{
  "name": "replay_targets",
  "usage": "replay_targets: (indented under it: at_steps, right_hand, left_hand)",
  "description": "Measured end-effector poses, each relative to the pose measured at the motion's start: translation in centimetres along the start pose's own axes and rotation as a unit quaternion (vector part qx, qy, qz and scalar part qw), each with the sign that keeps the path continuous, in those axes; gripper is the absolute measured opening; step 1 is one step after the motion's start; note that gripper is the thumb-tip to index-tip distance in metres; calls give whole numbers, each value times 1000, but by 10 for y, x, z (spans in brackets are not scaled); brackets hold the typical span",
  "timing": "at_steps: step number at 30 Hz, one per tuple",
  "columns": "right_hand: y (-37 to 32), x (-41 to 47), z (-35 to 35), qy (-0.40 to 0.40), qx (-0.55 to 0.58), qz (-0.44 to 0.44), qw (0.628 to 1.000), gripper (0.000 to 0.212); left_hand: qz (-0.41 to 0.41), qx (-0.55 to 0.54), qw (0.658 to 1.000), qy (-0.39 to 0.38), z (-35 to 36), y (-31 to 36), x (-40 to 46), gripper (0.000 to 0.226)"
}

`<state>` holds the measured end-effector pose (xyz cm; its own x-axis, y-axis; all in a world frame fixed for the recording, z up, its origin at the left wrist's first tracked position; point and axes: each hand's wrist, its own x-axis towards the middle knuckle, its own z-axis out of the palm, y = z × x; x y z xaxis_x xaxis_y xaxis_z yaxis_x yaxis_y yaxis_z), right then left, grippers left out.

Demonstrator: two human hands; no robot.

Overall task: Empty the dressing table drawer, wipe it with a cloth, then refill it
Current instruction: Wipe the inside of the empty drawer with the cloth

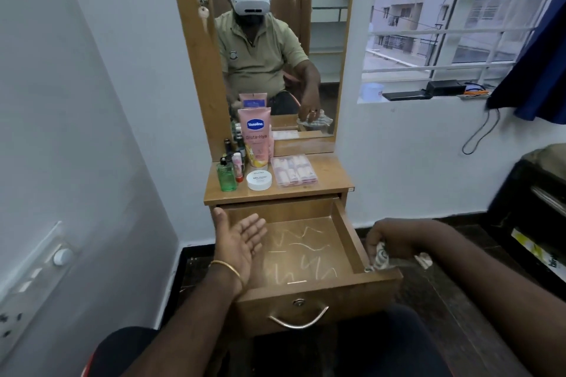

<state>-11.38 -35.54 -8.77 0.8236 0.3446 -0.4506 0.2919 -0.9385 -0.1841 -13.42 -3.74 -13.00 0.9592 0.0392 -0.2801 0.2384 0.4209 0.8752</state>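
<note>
While the left hand (pixel 237 242) hovers palm-up over the left side of the pulled-out drawer (pixel 318 291), its fingers (pixel 255 225) are spread and relaxed, grasping nothing; a thin gold bangle (pixel 228 269) circles that wrist. At the drawer's right wall the right hand (pixel 381 237) curls its fingers round a bunched, patterned cloth (pixel 381 260), which hangs against the outer side of that wall near the front corner. Pale squiggle markings show on the drawer's brown floor, and nothing else lies inside it. A curved metal handle (pixel 298 320) and a small lock sit on the drawer front.

Above, on the wooden bench (pixel 330 174), the emptied things stand together: a tall pink lotion tube (pixel 254 136) upright against the mirror (pixel 275 40), a green bottle (pixel 226 176) at the left front with small dark bottles behind it, a round white jar (pixel 259 180) just beside it, and a clear box of small pink items (pixel 294 170) to the right. White walls flank the unit, a barred window (pixel 459 24) opens on the right with a dark blue curtain (pixel 542 70) at its edge, and a switch panel (pixel 39 272) sits on the left wall.
</note>
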Motion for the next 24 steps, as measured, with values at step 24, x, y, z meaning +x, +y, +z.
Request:
replay_targets:
  at_steps: [24]
  right_hand:
    - [-79, -13, 30, 185, 14, -293, 938, 10]
  left_hand:
    - [35, -119, 991, 51, -58, 37, -13, 100]
